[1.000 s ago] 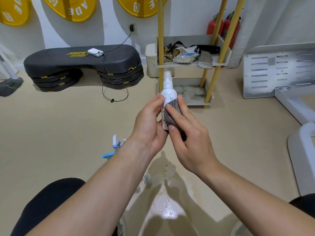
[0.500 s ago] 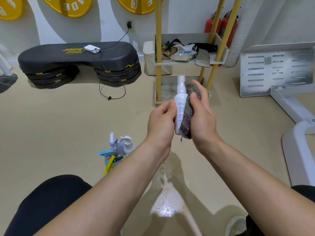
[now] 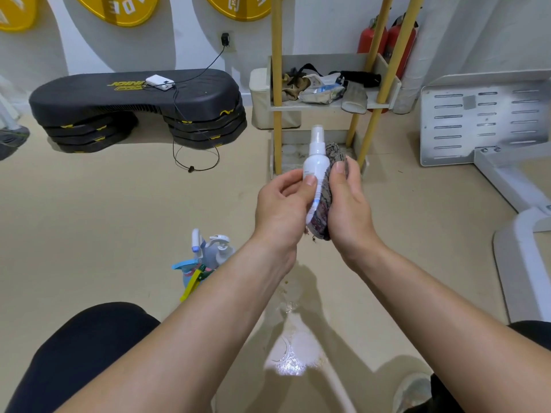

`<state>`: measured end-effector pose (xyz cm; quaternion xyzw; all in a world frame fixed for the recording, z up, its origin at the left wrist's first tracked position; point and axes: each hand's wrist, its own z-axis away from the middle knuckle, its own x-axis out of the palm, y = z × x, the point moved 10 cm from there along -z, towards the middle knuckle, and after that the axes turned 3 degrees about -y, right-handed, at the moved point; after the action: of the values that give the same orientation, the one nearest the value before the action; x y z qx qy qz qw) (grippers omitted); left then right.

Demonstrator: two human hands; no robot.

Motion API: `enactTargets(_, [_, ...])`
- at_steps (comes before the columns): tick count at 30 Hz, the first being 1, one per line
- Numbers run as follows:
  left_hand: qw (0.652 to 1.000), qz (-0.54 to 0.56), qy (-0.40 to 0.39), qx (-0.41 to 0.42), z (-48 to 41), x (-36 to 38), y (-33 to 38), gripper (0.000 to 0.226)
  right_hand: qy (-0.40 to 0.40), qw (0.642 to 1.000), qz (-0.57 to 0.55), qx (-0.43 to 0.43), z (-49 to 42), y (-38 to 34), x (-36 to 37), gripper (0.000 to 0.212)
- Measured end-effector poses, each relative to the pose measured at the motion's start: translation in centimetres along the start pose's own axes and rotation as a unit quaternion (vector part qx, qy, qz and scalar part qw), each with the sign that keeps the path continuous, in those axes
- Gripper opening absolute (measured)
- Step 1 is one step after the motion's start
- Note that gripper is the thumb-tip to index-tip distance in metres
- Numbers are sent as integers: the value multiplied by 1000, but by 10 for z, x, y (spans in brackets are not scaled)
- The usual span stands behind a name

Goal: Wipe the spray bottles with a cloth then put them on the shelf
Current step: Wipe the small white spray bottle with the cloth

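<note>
A small white spray bottle [image 3: 315, 158] stands upright between my hands at mid-frame. My left hand [image 3: 280, 208] pinches its lower body with thumb and fingers. My right hand [image 3: 348, 204] presses a grey patterned cloth [image 3: 323, 201] against the bottle's right side. Several other spray bottles [image 3: 208, 257] stand clustered on the floor at lower left, partly hidden by my left forearm. Straight ahead stands the shelf [image 3: 384, 96], white trays on yellow poles; its bottom tray [image 3: 293, 150] is stained and bare.
The shelf's upper tray holds rags and packets [image 3: 320, 89]. A black step platform [image 3: 140, 105] with a charging device lies to the left, two red extinguishers [image 3: 396, 40] behind the shelf, a white metal frame [image 3: 483, 120] at right. Wet patch [image 3: 290, 350] on the floor.
The bottle and both hands have risen and moved toward the shelf. My right hand with the cloth has shifted from the bottle's lower front to its right side.
</note>
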<state>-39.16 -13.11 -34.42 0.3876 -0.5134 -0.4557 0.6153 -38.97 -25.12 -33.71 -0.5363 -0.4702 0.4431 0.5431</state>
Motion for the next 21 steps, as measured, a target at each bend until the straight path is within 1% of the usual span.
enactTargets(1, [1000,4,7,-3,-1,-3,1,28,-4,1000,13,-3,3,1,2,21])
enactTargets(3, [1000,-1,18,-9,-3,-9,2,24,-14,999,49,-15,8,5,9,40])
enactTargets(4, [1000,-4,18,-14,-3,-11,1,23,-17,998,60,-21,10,6,12,46])
enactTargets(7, [1000,-15,10,-9,-3,-12,2,22,-24,996,77,-31,12,10,16,54])
enactTargets(9, [1000,-16,-2,-4,1,-8,1,35,-19,995,89,-42,13,9,15,49])
enactTargets(11, [999,5,-20,-26,5,-2,-6,48,-12,994,96,-52,14,5,13,43])
enactTargets(12, [998,28,-29,-44,6,0,-10,47,-10,994,92,-52,14,5,12,44])
enactTargets(14, [993,72,-56,-72,11,7,-12,29,-13,995,82,-54,12,2,12,46])
enactTargets(16, [990,88,-81,-70,13,12,-8,18,-14,996,71,-60,11,-4,11,45])
enactTargets(18, [992,61,-96,-47,13,14,-4,17,-7,997,52,-60,9,-8,7,45])
enactTargets(21, [997,-5,-78,-3,12,10,-3,27,11,997,56,-55,7,-11,0,47])
